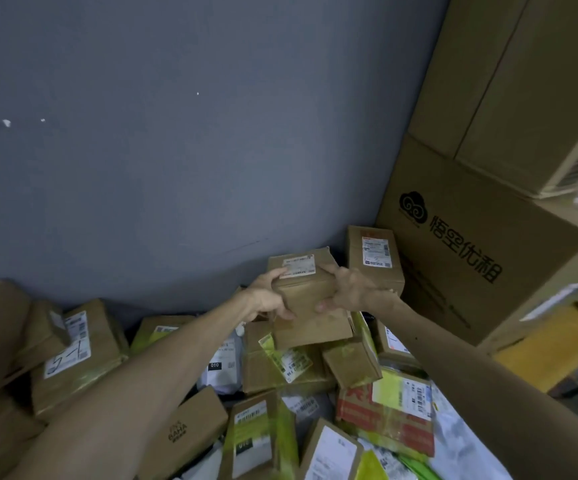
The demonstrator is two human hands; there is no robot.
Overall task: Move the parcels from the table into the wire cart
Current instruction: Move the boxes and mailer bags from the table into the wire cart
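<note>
Head view: two big cartons stand stacked at right against the grey wall, the printed lower carton bearing the plain upper carton, probably parked there clear of the sorting. Below them a heap of parcels hides the table: well over a dozen brown boxes and soft mailers, too overlapped for an exact count. One small labelled cardboard box sits at the heap's far end, beside a single upright labelled box. Both hands clasp it, the left hand curled round its left edge and the right hand round its right, likely to keep it level. The wire cart is out of sight.
</note>
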